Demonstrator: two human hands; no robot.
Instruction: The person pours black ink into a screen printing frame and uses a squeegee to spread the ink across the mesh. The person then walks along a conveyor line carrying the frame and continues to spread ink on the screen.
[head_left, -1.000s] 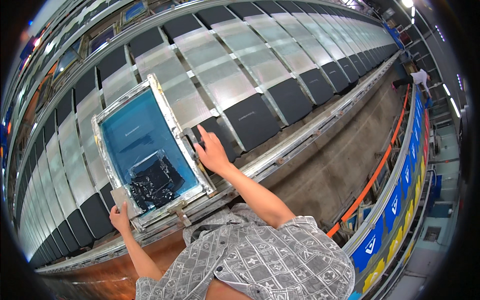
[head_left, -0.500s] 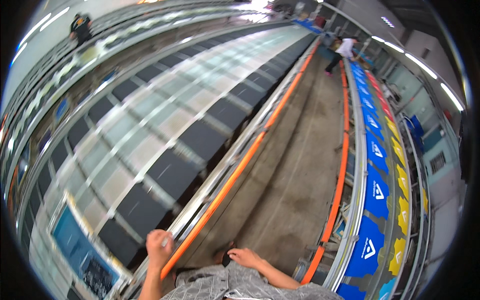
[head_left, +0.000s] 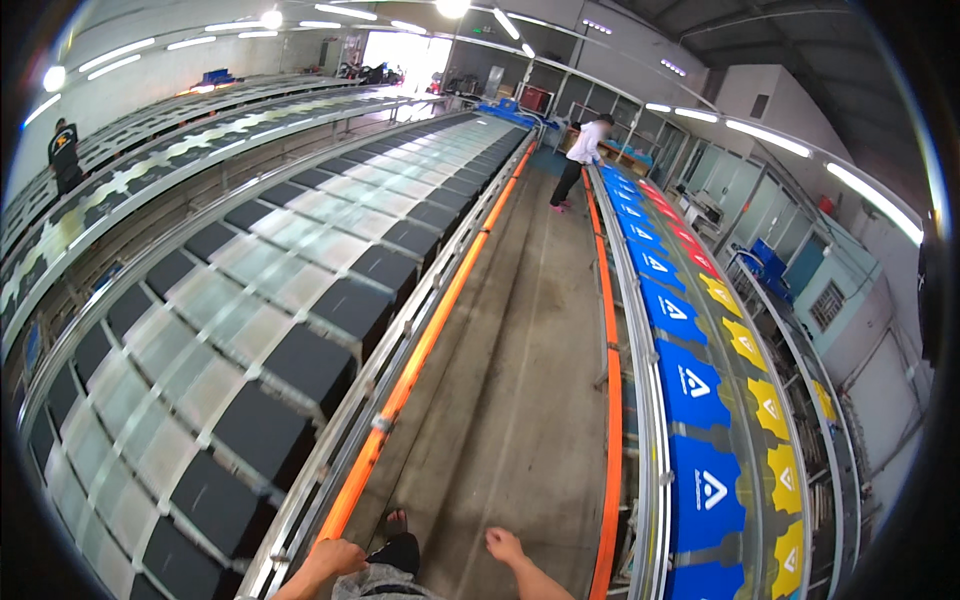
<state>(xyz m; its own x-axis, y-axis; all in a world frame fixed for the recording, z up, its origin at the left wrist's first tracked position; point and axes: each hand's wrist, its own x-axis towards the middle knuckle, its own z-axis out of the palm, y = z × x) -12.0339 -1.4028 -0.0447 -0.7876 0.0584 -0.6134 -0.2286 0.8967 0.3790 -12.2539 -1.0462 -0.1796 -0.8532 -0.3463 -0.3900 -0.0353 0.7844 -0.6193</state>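
My left hand [head_left: 335, 557] is low in the picture, closed, beside the orange rail [head_left: 385, 424] of the left-hand table. Its fingers curl downward, so whatever they may hold is hidden. Out over the aisle floor is my right hand [head_left: 503, 545], its fingers curled in and nothing visible in them. The long left table [head_left: 190, 447] carries rows of dark grey panels [head_left: 263, 428] edging pale, shiny strips. On the right table lie blue cut fabric pieces [head_left: 710, 488] with white printed marks, plus yellow pieces [head_left: 787, 478] and red ones [head_left: 690, 240] farther along.
A concrete aisle [head_left: 500, 370] runs between the tables, with a second orange rail [head_left: 612, 400] on its right. A person in a white top [head_left: 584, 150] leans at the right table far ahead. Another person in dark clothes [head_left: 66, 160] stands at the far left.
My view has swung up and left the blue framed screen on the left table out of sight. My left hand is lower by the rail; my right hand has moved out over the aisle.
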